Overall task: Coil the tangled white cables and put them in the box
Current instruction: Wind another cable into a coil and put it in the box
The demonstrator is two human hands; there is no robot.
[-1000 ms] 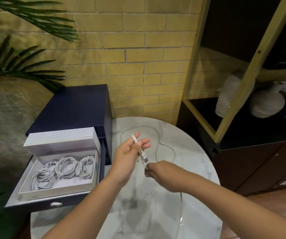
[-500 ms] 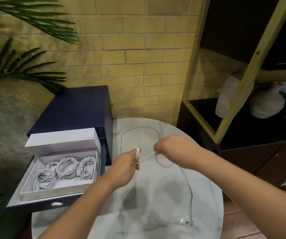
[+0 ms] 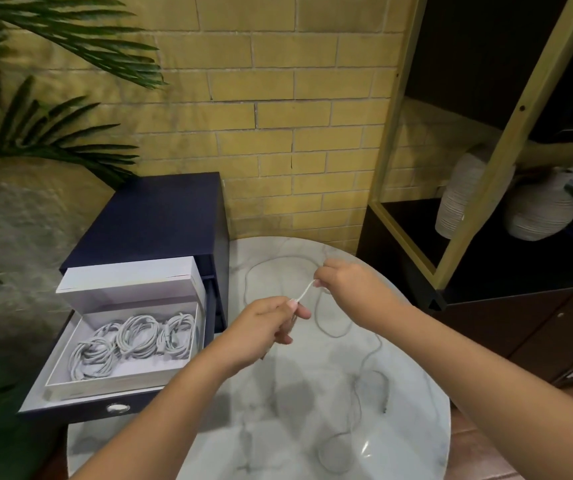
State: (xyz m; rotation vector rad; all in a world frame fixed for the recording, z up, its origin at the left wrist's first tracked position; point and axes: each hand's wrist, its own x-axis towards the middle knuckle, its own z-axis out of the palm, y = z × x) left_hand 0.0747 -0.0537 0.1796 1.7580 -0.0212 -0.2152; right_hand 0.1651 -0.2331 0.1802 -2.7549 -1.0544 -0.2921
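Head view, single frame.

- Left hand (image 3: 264, 327): raised over the middle of the marble table (image 3: 278, 434), fingers curled, thumb and fingertips pinching one end of a white cable (image 3: 304, 292).
- Right hand (image 3: 351, 285): farther and to the right, fingers curled, pinching the same cable. The short stretch between the two hands runs straight and taut.
- Rest of the cable: slack on the tabletop. One loop arcs out to the far edge of the table, behind the hands. Another drops from the right hand, curves near and right, then trails in loose bends toward the near edge. Its free end is too blurred to make out.
- Box (image 3: 112, 384): white, open, sitting in the pulled-out drawer of a navy drawer unit (image 3: 160, 216) just left of the table. Lid (image 3: 129, 282) stands up on the far side.
- Coiled cables (image 3: 139, 336): several white bundles lying side by side on the box floor. Exact count not certain.
- Surroundings: yellow brick wall (image 3: 278, 98) at the far side; palm fronds (image 3: 53, 140) far left; dark shelf unit (image 3: 486, 133) with a pale frame on the right, holding two ribbed pale vases (image 3: 537, 209).
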